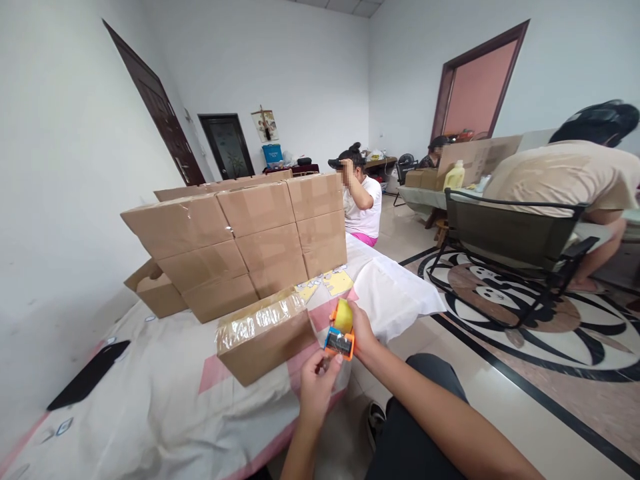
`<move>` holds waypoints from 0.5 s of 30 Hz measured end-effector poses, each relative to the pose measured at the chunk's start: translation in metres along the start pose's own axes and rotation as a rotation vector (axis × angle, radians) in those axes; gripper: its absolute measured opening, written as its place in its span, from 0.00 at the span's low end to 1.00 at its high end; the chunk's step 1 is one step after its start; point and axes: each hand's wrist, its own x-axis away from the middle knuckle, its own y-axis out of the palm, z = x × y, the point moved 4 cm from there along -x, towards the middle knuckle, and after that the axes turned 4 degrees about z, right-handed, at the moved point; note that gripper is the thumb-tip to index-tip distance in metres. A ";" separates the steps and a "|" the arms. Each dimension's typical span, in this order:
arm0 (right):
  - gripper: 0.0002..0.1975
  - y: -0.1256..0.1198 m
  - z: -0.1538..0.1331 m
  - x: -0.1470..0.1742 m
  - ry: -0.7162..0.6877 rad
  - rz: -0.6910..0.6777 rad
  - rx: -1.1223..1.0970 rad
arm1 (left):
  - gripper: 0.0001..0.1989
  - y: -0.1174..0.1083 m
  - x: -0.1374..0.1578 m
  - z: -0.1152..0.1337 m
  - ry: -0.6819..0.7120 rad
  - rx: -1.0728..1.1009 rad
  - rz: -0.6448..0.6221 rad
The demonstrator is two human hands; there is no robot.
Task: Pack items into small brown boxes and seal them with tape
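Observation:
My right hand [362,330] is closed round an orange tape dispenser [347,345] with a blue edge, a dark roller and a yellowish roll of tape [343,317]. At the dispenser's near end, my left hand [316,385] is closed, thumb and fingers pinched against its lower edge. Whether a loose tape end lies between those fingers is too small to tell. Just left of both hands, a cardboard box [267,333] lies on the cloth-covered table [165,407], shiny clear tape along its top.
Stacked cardboard boxes [265,233] stand behind the single box. An open box [163,290] and a dark flat object [90,375] are at the left. Beyond the table sits a person [367,200]; at the right another person [560,173] bends forward by a folding chair [510,230].

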 end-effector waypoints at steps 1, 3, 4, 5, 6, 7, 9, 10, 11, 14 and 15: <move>0.14 -0.001 0.001 0.000 0.013 0.010 -0.011 | 0.20 0.001 0.000 0.000 0.008 -0.003 0.009; 0.13 -0.001 0.001 -0.001 0.038 0.019 -0.028 | 0.21 0.002 -0.001 0.002 0.020 -0.007 0.024; 0.13 -0.001 0.001 -0.001 0.047 0.020 -0.032 | 0.21 0.003 -0.001 0.003 0.023 -0.009 0.026; 0.13 -0.001 0.001 -0.001 0.051 0.021 -0.035 | 0.21 0.004 -0.001 0.003 0.024 -0.010 0.024; 0.13 -0.002 0.001 -0.001 0.052 0.025 -0.036 | 0.21 0.005 -0.001 0.004 0.024 -0.009 0.020; 0.13 -0.002 0.000 -0.001 0.055 0.033 -0.034 | 0.21 0.006 0.000 0.004 0.024 -0.007 0.017; 0.13 -0.003 0.000 -0.002 0.065 0.038 -0.029 | 0.20 0.008 0.001 0.005 0.027 -0.005 0.014; 0.13 -0.003 0.000 -0.002 0.074 0.036 -0.029 | 0.20 0.008 0.001 0.005 0.026 -0.008 0.014; 0.13 -0.004 0.001 -0.003 0.086 0.034 -0.031 | 0.20 0.008 0.002 0.005 0.024 -0.013 0.014; 0.14 -0.005 0.003 -0.007 0.091 0.010 -0.033 | 0.19 0.008 0.002 0.006 0.009 -0.037 0.005; 0.14 -0.005 0.002 -0.008 0.048 -0.002 -0.010 | 0.19 0.008 0.001 0.007 0.007 -0.046 0.001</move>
